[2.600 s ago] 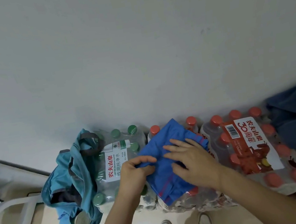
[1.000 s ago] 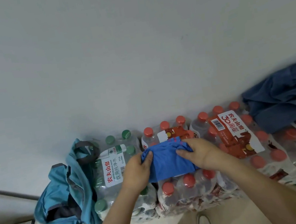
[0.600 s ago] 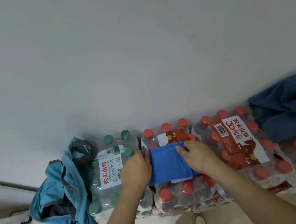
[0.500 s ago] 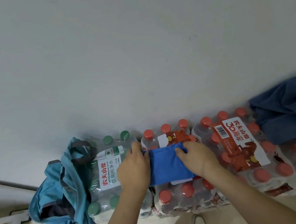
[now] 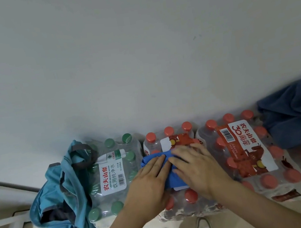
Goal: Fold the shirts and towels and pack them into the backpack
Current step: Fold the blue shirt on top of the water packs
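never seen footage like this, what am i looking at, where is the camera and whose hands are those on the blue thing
There is no machine here: a person wears one wide-angle camera on the head, looking down, so the single picture shows their own arms. The left hand and right hand lie flat, fingers straight, pressing a folded blue cloth onto shrink-wrapped packs of red-capped bottles. Neither hand grips anything. Beside them stands a pack of green-capped bottles, and a teal backpack slumps open at its left. A crumpled dark blue garment lies on the packs at far right.
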Available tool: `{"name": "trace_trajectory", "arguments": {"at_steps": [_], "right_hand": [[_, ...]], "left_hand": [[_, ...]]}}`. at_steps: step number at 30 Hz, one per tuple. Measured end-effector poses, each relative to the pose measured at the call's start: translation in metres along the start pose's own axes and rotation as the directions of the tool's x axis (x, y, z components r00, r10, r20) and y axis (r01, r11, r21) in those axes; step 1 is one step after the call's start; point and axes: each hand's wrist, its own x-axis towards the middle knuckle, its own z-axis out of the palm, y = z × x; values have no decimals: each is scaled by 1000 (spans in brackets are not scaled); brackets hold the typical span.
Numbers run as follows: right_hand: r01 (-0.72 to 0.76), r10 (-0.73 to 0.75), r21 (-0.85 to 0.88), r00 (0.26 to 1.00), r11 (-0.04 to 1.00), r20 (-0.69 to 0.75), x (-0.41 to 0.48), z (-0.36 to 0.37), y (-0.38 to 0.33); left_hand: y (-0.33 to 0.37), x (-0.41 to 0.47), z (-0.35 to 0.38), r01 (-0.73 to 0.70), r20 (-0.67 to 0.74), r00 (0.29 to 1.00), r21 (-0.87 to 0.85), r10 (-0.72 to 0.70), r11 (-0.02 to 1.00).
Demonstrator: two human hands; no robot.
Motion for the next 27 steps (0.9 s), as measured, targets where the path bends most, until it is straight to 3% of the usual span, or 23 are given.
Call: {"name": "trace_trajectory", "arguments": {"at_steps": [4, 6, 9, 12, 17, 20, 24, 27], "right_hand": [[128, -115, -62, 977, 990, 177, -12, -1, 9], [150, -139, -45, 974, 988, 181, -9, -4, 13], [49, -61, 72, 982, 996, 179, 0, -13, 17], [-96, 35, 306, 979, 947, 201, 4, -17, 19], [-332, 175, 607, 937, 722, 304, 4, -20, 24], [-472, 285, 729, 881, 495, 377, 8, -23, 26], [-505, 390, 842, 826, 189, 408, 24, -27, 17], [-520, 504, 836, 776, 173, 379, 41, -24, -2]], "left_hand": [[-3, 6, -5, -13, -18, 1000, 3, 13, 1000], [-7, 7, -6, 9, -63, 998, -94, -15, 996], [-13, 5, -9, 151, -94, 977, -318, -190, 936], [-19, 7, -14, 320, -23, 922, -517, -387, 794], [-10, 6, -21, 375, 40, 878, -679, -478, 631], [-3, 5, -26, 410, 79, 806, -788, -586, 459], [4, 2, -37, 335, 104, 669, -926, -736, 173], [2, -4, -50, 287, 48, 589, -946, -807, 153]]}}
